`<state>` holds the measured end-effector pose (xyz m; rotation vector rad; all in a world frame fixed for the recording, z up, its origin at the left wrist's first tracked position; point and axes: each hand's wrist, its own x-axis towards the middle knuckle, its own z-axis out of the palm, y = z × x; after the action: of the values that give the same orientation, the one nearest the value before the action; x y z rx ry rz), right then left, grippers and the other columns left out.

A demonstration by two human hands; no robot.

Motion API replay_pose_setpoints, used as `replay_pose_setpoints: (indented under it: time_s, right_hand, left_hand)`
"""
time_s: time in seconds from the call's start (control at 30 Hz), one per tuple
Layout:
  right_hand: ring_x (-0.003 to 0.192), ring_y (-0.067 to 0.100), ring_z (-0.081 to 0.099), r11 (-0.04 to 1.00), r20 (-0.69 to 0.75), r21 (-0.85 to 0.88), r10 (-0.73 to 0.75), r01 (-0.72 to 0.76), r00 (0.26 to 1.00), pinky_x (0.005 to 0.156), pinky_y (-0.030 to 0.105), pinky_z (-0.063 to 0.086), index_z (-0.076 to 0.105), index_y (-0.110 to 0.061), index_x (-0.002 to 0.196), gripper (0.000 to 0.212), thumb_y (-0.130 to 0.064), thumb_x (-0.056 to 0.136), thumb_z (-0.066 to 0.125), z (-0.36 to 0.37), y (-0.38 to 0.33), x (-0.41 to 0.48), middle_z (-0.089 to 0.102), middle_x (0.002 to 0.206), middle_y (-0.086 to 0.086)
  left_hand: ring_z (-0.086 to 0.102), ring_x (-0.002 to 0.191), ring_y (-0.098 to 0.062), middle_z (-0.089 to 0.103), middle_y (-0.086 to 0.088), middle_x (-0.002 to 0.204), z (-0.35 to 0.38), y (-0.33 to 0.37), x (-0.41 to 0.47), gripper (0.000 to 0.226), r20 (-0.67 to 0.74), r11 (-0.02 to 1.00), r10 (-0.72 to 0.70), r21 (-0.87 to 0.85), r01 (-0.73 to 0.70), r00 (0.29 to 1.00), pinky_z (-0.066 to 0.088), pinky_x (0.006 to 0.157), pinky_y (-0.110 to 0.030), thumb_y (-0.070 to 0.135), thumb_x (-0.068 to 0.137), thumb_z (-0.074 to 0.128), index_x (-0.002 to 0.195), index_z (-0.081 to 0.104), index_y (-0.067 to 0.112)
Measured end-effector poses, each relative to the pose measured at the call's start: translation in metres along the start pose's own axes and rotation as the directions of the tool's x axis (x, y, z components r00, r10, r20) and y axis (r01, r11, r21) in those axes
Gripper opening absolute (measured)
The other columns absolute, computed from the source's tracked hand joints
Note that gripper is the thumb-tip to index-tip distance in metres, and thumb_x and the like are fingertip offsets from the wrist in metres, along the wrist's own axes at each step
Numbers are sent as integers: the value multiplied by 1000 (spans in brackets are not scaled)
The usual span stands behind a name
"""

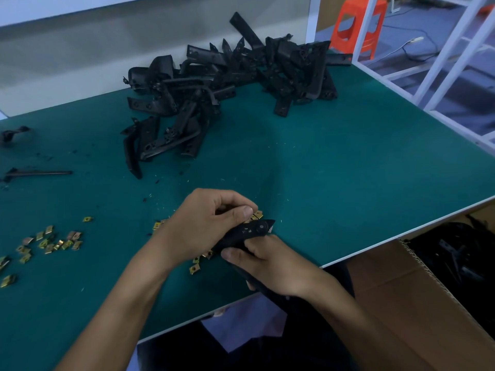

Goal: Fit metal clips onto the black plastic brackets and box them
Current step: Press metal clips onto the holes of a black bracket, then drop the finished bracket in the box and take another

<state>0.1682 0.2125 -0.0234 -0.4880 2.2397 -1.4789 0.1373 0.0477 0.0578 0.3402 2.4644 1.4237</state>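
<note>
My right hand grips a black plastic bracket near the table's front edge, its far end pointing up and right. My left hand sits just above that end, fingers curled, pinching a brass-coloured metal clip against the bracket. More loose clips lie under my hands, partly hidden. A scatter of clips lies at the left. A big pile of black brackets fills the back of the green table.
An open cardboard box with black brackets inside stands below the table's right edge. Two stray black parts lie at the far left. A white frame and an orange stool stand beyond the table's right side.
</note>
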Motion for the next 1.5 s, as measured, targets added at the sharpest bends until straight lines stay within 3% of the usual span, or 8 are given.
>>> replay_pose_setpoints:
  time_s: [0.23,0.33,0.6,0.87,1.07,1.13,1.3,1.5]
  right_hand:
    - [54,13,60,993,32,113,-24,21,999,51,29,46,55,-28,80,27,-45,101,53,0,1,3,60,60,2]
    - [52,19,57,983,46,185,-29,20,999,48,37,44,57,-18,90,28,-42,104,51,0,-2,4,57,61,10]
    - [51,18,53,972,33,234,30,-37,999,50,36,41,54,-17,85,30,-44,97,52,3,2,1,55,57,3]
    - [52,15,57,978,10,200,49,-50,999,50,35,45,58,-23,85,30,-49,97,51,3,0,0,59,59,3]
    - [75,4,70,992,-113,122,32,-18,993,67,28,53,58,-48,102,15,-60,93,56,2,0,-24,74,83,-6]
    - [90,2,69,995,-195,94,58,-40,979,78,32,56,52,-49,122,32,-61,92,56,0,9,-51,73,98,-9]
    - [76,-1,67,966,-436,198,236,-163,869,73,24,53,57,-42,124,30,-49,95,62,-6,39,-144,72,88,-11]
    - [51,21,56,836,-675,543,492,-81,549,46,25,43,67,-26,112,16,-17,98,64,-26,55,-231,68,68,12]
  left_hand:
    - [74,91,-12,79,3,92,8,-3,-12,15,-33,996,6,-87,-9,999,57,84,-23,9,96,65,99,78,16]
    - [73,94,-8,78,8,98,7,-3,-17,18,-16,998,30,-62,-31,999,57,88,-25,8,93,70,104,77,21]
    - [63,99,14,70,35,101,16,-10,-29,40,-99,977,77,204,-56,992,40,82,-3,21,83,82,109,70,50]
    - [57,104,8,63,36,106,22,-8,-31,33,-188,963,87,267,-34,978,43,83,-17,35,83,80,107,63,51]
    - [53,103,5,60,33,107,32,-6,-27,25,-219,925,208,361,-119,953,41,85,-15,33,85,76,107,67,43]
    - [52,99,5,60,33,102,45,-5,-24,22,-171,904,267,386,-185,948,38,86,-9,38,87,75,108,68,40]
    - [53,96,1,56,37,100,103,15,-8,26,12,878,333,361,-314,943,31,87,-2,27,84,82,107,70,31]
    - [39,120,23,50,45,124,159,47,-11,44,173,896,378,178,-407,909,24,96,3,50,86,65,129,54,52]
